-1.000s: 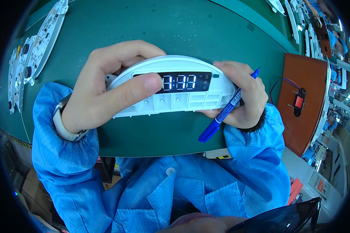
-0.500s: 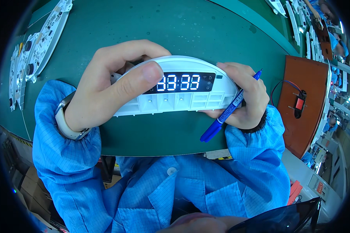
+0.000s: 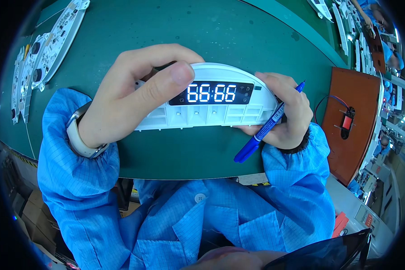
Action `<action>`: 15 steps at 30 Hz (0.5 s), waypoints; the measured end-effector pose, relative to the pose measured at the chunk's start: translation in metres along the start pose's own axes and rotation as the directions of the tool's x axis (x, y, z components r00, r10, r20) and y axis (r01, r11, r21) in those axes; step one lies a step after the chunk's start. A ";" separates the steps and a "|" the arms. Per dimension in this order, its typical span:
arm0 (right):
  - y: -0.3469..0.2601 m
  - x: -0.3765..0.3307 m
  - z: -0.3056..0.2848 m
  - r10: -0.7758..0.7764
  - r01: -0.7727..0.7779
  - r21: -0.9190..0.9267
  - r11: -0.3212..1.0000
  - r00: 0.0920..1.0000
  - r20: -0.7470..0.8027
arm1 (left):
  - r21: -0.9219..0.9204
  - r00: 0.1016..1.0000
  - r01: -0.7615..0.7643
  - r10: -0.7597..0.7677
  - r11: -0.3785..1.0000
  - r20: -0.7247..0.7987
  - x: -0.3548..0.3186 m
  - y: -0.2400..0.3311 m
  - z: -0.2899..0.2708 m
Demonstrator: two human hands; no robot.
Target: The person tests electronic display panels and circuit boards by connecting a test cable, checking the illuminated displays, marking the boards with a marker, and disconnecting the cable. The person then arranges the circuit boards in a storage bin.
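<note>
I hold a curved white plastic display panel [image 3: 220, 72] between both hands, above the table's near edge. Its black display window [image 3: 240, 95] glows with white digits and small icons; a row of open compartments runs below it. My left hand [image 3: 130, 96] grips the panel's left end, the thumb over the window's left corner and the fingers behind the top edge. At the right end, my right hand [image 3: 294, 112] is closed on the panel and also keeps a blue marker pen [image 3: 267, 126] slanted across its fingers. Parts of the fingers behind the panel are hidden.
White panels with circuit boards [image 3: 54, 49] lie at the far left of the green table [image 3: 189, 153]. A brown board [image 3: 351, 96] with a red-and-black wired part [image 3: 346, 122] stands at right. Beyond it are more white panels [image 3: 362, 54] and other people at work.
The panel has shifted slightly right and up, with my hands still on it. The lit digits on its display have changed.
</note>
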State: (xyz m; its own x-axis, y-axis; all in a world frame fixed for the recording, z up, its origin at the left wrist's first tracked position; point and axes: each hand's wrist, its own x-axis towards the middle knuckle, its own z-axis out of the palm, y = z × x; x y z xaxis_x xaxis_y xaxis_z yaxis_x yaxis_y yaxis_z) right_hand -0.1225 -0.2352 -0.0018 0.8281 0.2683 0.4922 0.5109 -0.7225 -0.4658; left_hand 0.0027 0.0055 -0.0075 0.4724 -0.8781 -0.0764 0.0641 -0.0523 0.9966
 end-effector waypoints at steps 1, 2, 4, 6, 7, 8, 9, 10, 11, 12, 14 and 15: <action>0.000 0.000 0.000 -0.004 0.004 -0.001 1.000 1.000 -0.003 | -0.009 0.999 -0.042 0.042 0.999 0.007 0.000 -0.001 0.000; 0.000 -0.001 0.000 0.003 -0.003 -0.011 1.000 1.000 0.005 | 0.007 1.000 -0.013 0.013 1.000 0.000 0.000 -0.002 0.000; -0.001 -0.003 -0.001 0.019 -0.019 -0.003 1.000 0.999 0.037 | -0.015 0.998 -0.064 0.064 0.998 -0.002 0.000 -0.003 0.001; -0.001 -0.004 -0.002 0.048 -0.047 -0.006 0.999 0.996 0.078 | -0.009 1.000 -0.026 0.026 1.000 -0.013 0.001 -0.003 0.000; -0.001 -0.004 -0.002 0.048 -0.047 -0.010 0.999 0.996 0.070 | -0.018 1.000 -0.018 0.018 1.000 -0.016 0.001 -0.004 0.000; -0.001 -0.004 -0.002 0.058 -0.057 -0.012 0.998 0.996 0.065 | -0.015 1.000 -0.018 0.018 1.000 -0.013 0.002 -0.004 0.000; -0.001 -0.004 -0.002 0.051 -0.050 -0.015 0.999 0.997 0.056 | -0.028 1.000 -0.024 0.024 0.999 -0.003 0.002 -0.004 0.000; -0.002 -0.003 -0.001 0.061 -0.060 -0.015 0.998 0.997 0.053 | -0.051 0.998 -0.061 0.062 0.997 0.014 0.002 -0.004 -0.001; -0.002 -0.003 -0.001 0.073 -0.073 -0.012 0.997 0.996 0.056 | -0.034 0.999 -0.034 0.034 0.999 0.007 0.002 -0.004 0.000; -0.002 -0.002 -0.001 0.060 -0.059 -0.015 0.998 0.997 0.045 | -0.025 0.999 -0.036 0.035 0.999 -0.016 0.002 -0.004 0.000; -0.003 -0.002 -0.001 0.071 -0.069 -0.039 0.997 0.996 0.047 | -0.013 0.999 -0.038 0.037 0.999 -0.040 0.002 -0.006 0.002; -0.003 -0.002 -0.001 0.074 -0.072 -0.043 0.996 0.996 0.053 | -0.038 0.995 -0.072 0.069 0.997 -0.074 0.003 -0.007 0.004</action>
State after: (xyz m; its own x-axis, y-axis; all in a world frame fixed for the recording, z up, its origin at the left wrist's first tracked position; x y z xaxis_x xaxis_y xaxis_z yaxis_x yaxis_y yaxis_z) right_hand -0.1256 -0.2336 -0.0006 0.8746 0.2475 0.4168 0.4399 -0.7666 -0.4678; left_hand 0.0006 0.0012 -0.0149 0.5395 -0.8419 -0.0098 0.0630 0.0288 0.9976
